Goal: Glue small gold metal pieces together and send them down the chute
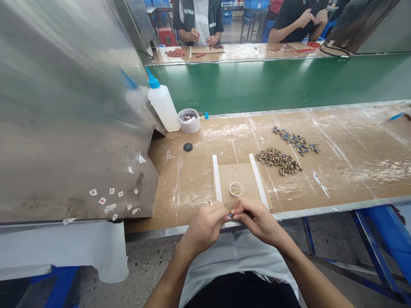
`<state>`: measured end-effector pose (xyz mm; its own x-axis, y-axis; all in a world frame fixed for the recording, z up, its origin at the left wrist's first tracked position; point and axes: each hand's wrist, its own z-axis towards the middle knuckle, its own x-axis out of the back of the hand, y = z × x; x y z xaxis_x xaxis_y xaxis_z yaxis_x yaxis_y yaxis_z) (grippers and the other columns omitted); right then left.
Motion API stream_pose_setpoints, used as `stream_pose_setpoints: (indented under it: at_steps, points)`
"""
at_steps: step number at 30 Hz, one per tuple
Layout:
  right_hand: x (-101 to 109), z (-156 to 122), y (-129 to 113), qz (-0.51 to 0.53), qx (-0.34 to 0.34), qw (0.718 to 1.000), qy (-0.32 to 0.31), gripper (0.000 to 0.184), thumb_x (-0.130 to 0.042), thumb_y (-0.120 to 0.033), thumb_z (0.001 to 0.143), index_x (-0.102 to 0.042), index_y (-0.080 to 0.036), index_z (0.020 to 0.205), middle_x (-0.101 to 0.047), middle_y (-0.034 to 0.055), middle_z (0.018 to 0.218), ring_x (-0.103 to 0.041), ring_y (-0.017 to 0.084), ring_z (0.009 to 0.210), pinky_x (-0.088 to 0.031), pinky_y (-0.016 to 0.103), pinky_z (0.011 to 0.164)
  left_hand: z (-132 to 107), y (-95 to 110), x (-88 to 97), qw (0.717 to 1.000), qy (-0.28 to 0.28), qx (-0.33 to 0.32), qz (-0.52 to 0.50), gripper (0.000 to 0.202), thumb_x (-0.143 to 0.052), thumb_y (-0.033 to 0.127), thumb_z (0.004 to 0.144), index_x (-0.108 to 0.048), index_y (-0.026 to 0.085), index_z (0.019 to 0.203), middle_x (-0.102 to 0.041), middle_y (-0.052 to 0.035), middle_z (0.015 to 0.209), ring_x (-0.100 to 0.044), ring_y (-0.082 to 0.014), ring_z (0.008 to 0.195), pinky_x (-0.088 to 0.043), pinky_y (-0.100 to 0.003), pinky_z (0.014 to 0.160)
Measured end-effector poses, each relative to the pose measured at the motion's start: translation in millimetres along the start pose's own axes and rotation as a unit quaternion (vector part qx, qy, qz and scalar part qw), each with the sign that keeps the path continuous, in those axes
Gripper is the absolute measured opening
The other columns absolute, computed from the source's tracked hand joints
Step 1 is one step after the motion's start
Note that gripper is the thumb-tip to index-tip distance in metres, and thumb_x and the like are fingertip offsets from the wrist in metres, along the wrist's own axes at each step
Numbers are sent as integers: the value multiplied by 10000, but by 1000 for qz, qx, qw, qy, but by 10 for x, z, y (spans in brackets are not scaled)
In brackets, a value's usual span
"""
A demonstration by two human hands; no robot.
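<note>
My left hand (pixel 205 224) and my right hand (pixel 257 220) meet at the near edge of the bench, fingers pinched together around a tiny part (pixel 231 213) held between them. Its exact shape is too small to make out. Just beyond my fingers a small clear ring-shaped cap (pixel 236 188) lies on a cardboard pad (pixel 240 173) flanked by two white strips. A heap of small brown coil parts (pixel 278 159) and a line of blue-tipped parts (pixel 295 141) lie to the right of the pad.
A white glue bottle with blue nozzle (pixel 163 107), a tape roll (pixel 189 120) and a black disc (pixel 188 146) sit at back left. A metal panel (pixel 70 107) walls the left. Beyond a green conveyor (pixel 282 81), two other people work with red parts.
</note>
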<state>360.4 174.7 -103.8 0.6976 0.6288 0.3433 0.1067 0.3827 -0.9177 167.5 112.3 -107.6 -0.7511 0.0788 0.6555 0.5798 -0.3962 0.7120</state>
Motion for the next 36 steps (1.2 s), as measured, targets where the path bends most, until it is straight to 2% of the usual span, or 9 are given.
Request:
stream_pose_setpoints:
  at_steps: [7, 16, 22, 25, 27, 29, 32, 34, 36]
  points:
    - [-5, -11, 53, 31, -14, 999, 8, 142, -575, -252, 959, -611, -164, 853, -612, 39, 799, -571, 161, 734, -432, 265, 674, 29, 35, 96, 998, -19, 46, -47, 68, -594, 207, 921, -613, 164, 873, -586, -4, 761, -511, -134, 692, -382, -239, 640]
    - [-7, -15, 46, 64, -38, 997, 19, 144, -619, -274, 937, -649, -156, 859, -648, 40, 794, -583, 149, 703, -440, 237, 632, 4, 39, 86, 992, 2, 101, -74, 82, -635, 240, 893, -654, 174, 936, -587, -2, 759, -516, -126, 665, -391, -223, 613]
    - [-62, -29, 37, 133, -63, 988, 44, 182, -665, -321, 908, -640, -148, 855, -639, 45, 810, -588, 142, 708, -453, 228, 631, 5, -18, 114, 995, -14, 75, -71, 183, -702, 343, 845, -660, 183, 925, -574, 1, 742, -520, -136, 673, -397, -220, 598]
    - [31, -76, 50, 182, -62, 978, 76, 209, -695, -344, 881, -629, -147, 859, -631, 45, 809, -591, 135, 675, -468, 228, 615, 11, -90, 122, 996, -10, 56, -69, 214, -674, 376, 865, -658, 188, 964, -580, 1, 730, -531, -135, 650, -403, -218, 582]
    - [268, -125, 96, 156, -55, 977, 137, 236, -703, -374, 868, -630, -151, 851, -638, 55, 824, -606, 147, 692, -486, 238, 623, 17, -138, 124, 997, -11, 42, -70, 205, -643, 378, 886, -659, 192, 971, -595, -3, 723, -550, -138, 643, -419, -216, 581]
    - [665, -184, 181, 57, -61, 968, 235, 282, -697, -429, 857, -636, -155, 830, -649, 65, 822, -616, 169, 723, -498, 255, 647, 18, -173, 124, 997, -14, 41, -69, 192, -611, 373, 906, -664, 196, 960, -607, -6, 721, -568, -137, 639, -436, -211, 586]
    - [1415, -244, 383, -156, -113, 906, 377, 414, -633, -567, 839, -655, -153, 836, -667, 77, 782, -615, 195, 703, -497, 286, 651, 7, -210, 120, 997, -11, 42, -69, 178, -590, 358, 918, -671, 207, 965, -615, -7, 720, -579, -130, 629, -448, -197, 585]
    - [1868, -228, 547, -208, -130, 873, 423, 460, -604, -595, 824, -664, -139, 851, -676, 100, 797, -605, 215, 700, -476, 312, 651, -6, -230, 119, 997, -5, 32, -71, 168, -597, 344, 911, -673, 214, 987, -621, -9, 726, -585, -131, 635, -453, -192, 590]
    - [2191, -169, 706, -245, -140, 851, 443, 480, -607, -613, 788, -675, -140, 829, -679, 107, 786, -594, 225, 688, -461, 330, 659, -19, -244, 121, 997, -3, 26, -72, 154, -602, 329, 906, -673, 221, 990, -629, -11, 736, -594, -135, 649, -458, -191, 604]
